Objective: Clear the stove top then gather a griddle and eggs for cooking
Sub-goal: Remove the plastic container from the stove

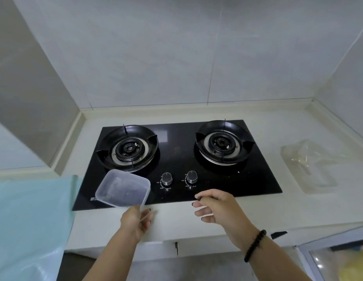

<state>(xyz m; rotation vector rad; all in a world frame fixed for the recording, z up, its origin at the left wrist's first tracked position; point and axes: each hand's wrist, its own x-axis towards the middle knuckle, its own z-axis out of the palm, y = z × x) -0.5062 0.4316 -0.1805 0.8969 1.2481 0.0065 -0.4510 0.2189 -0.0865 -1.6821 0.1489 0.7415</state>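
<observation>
Stove top (176, 159) lies beyond left hand (134, 222) gripping clear container (123, 187); right hand (215, 207) half-curled.

The stove (176, 157) is a black glass two-burner gas hob set flat into a pale counter, with two round burners and two knobs at its front middle. A clear, square plastic tub (123, 187) is tilted above the stove's front left corner, open side up, gripped at its near edge by the left hand (136, 221)
</observation>
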